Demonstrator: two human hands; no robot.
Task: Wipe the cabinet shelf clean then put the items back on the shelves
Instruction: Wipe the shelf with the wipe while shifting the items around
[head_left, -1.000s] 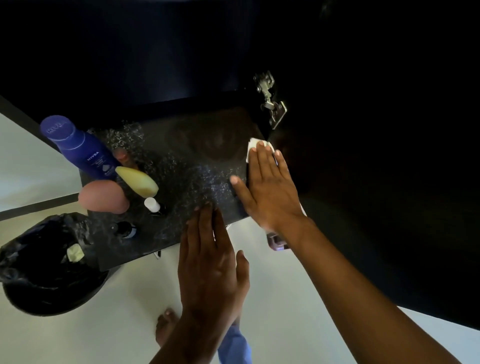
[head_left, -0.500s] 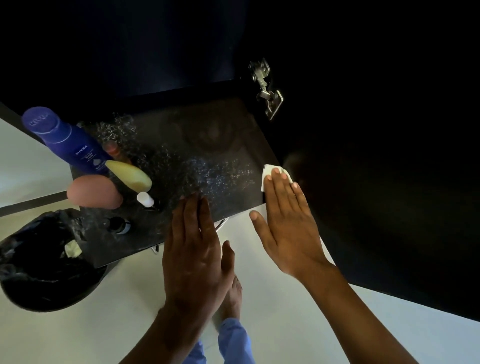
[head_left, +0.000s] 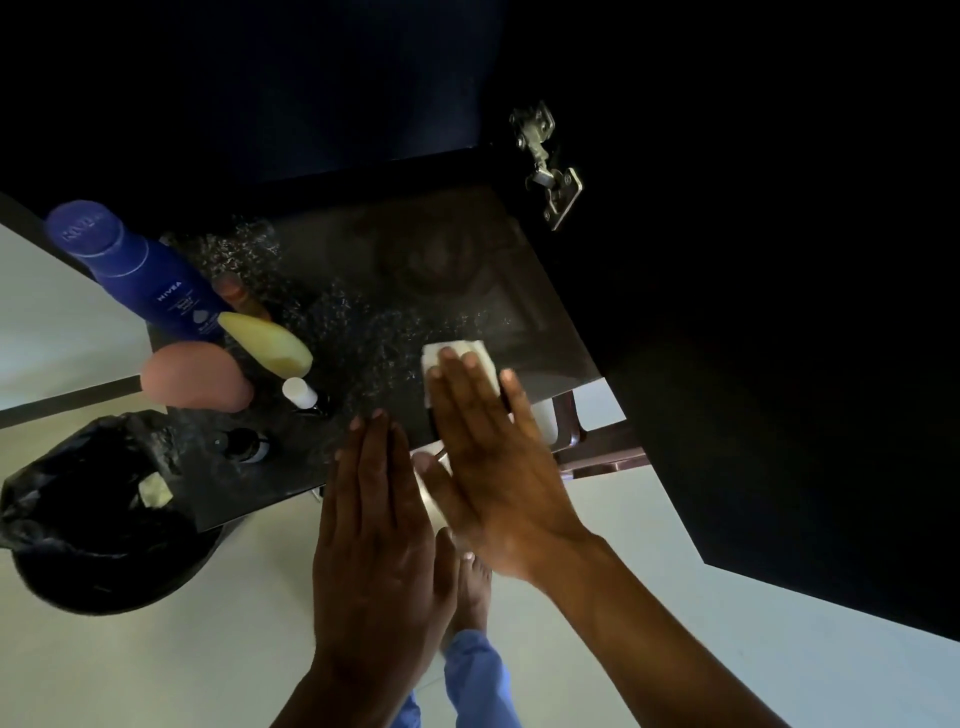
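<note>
Shelf: dark, near black, glossy, speckled with pale flecks across left half. 
Tissue: white. 
Lotion bottle: deep blue, lighter blue cap, white lettering. 
Tube: pale yellow. 
Rounded sponge: dusty pink. 
Small cap: white. 
Bin bag: black, shiny; scrap inside pale yellowish. 
Hinge: silver metal. 
Cabinet door: black. 
Floor: pale grey-white. 
Trouser leg: blue.
</note>
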